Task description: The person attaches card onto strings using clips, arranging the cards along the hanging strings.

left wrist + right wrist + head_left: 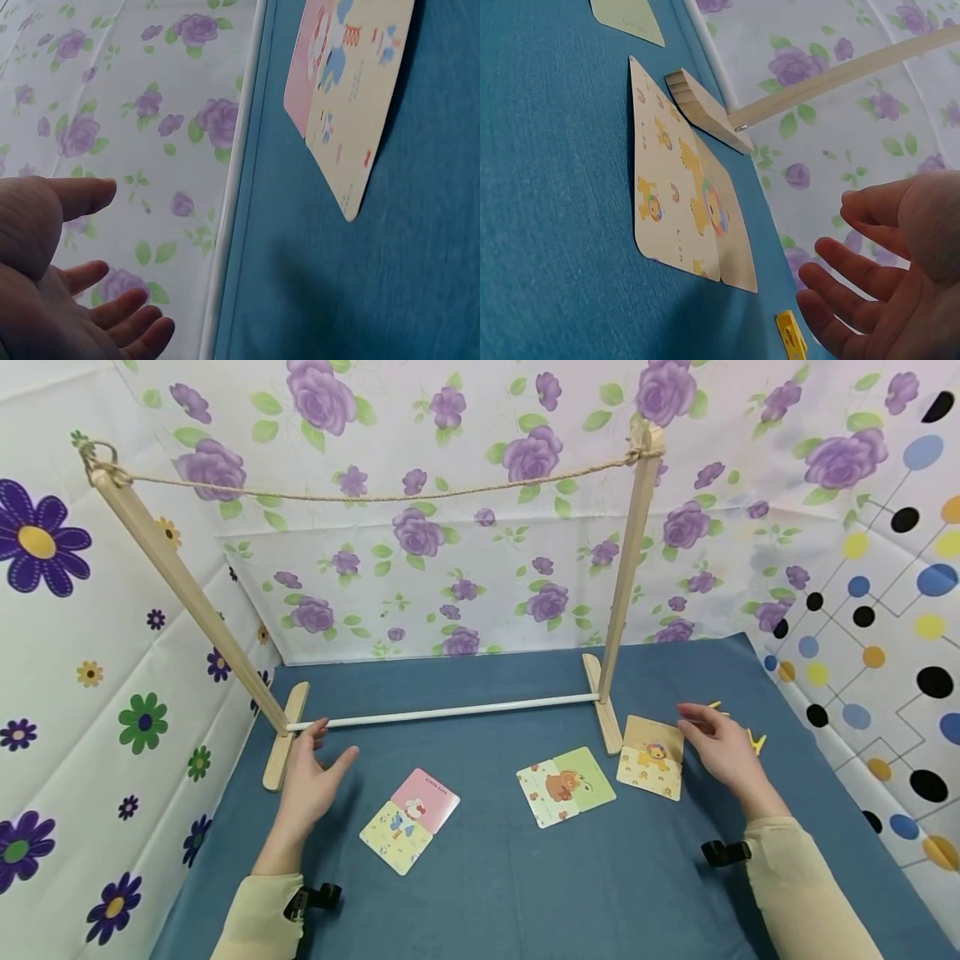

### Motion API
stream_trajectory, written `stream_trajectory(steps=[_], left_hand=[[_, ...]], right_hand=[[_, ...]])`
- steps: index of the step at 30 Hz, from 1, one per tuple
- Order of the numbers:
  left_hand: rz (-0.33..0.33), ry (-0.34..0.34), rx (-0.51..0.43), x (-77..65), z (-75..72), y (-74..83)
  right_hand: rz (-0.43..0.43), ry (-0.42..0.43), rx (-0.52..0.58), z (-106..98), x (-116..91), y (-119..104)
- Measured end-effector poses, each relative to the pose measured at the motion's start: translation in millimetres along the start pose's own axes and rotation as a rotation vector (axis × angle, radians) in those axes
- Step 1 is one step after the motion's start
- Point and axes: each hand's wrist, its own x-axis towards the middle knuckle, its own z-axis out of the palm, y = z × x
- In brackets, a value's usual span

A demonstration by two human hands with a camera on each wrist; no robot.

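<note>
My left hand (311, 781) hovers by the left foot of a wooden stand, fingers spread and holding nothing. Its fingertips overlap the stand's white rod (450, 712) in the head view. To its right lies a pink and yellow card (410, 821) with a rabbit picture. My right hand (722, 752) is loosely curled and holds nothing, just right of a tan card (651, 758) with a lion picture. Between the hands lies a green and white card (564, 787) with a bear. Yellow clips (757, 742) lie partly hidden behind the right hand; one yellow clip (791, 335) shows below it in the right wrist view.
Two upright posts, the left post (191, 602) and the right post (628, 568), carry a thin rope (390, 496) tied between their tops. Blue cloth (510, 893) covers the table. Flowered and dotted sheets hang at the back and sides.
</note>
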Motion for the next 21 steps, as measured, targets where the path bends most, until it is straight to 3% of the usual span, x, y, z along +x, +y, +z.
stream_trajectory(steps=[12,21], left_hand=[[-0.021,-0.178,0.073,-6.3,16.4,2.6],[0.027,-0.255,0.167,-15.7,23.9,7.8]], right_hand=[[0.006,-0.02,-0.063,-7,-4,9],[-0.004,-0.033,-0.113,-16,-13,13]])
